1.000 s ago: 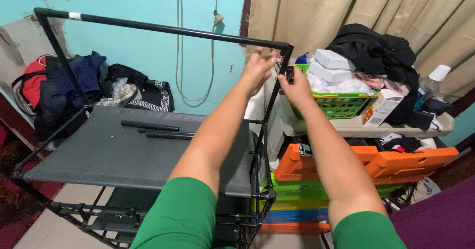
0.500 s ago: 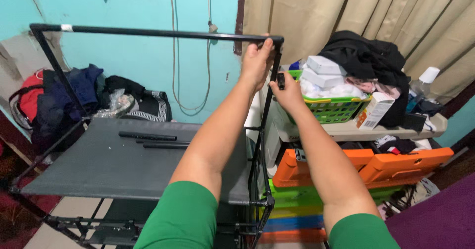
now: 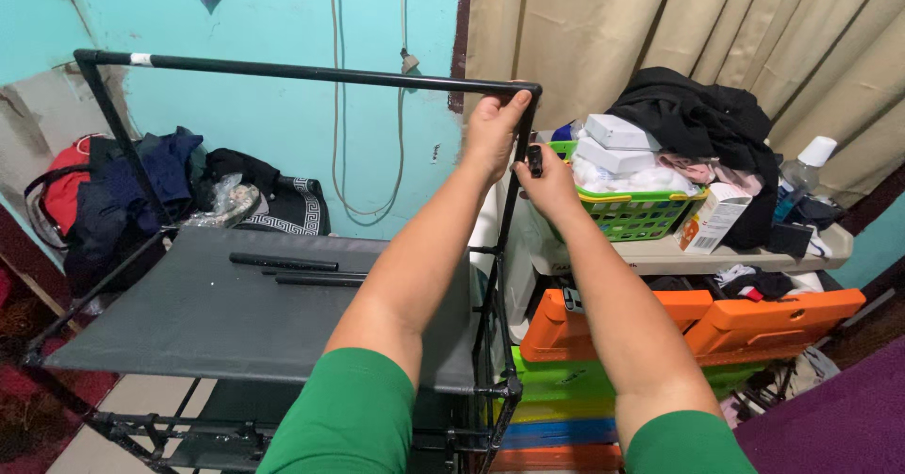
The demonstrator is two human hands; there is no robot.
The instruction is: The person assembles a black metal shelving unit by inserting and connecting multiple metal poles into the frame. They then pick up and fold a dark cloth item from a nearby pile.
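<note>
Gripping the corner of the black rack frame [image 3: 311,73], the left hand [image 3: 490,135] had its fingers curled shut around the top bar. Just below, the right hand [image 3: 547,187] pinched a small black connector [image 3: 534,160] against the upright. Right of those fingers sat a green basket [image 3: 641,215] with white boxes [image 3: 617,144]; an orange-and-white carton [image 3: 712,218] stood beside it.

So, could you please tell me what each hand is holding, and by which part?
The left hand grips the black rack frame at its top right corner. The right hand pinches a small black piece against the upright pole just below.
</note>
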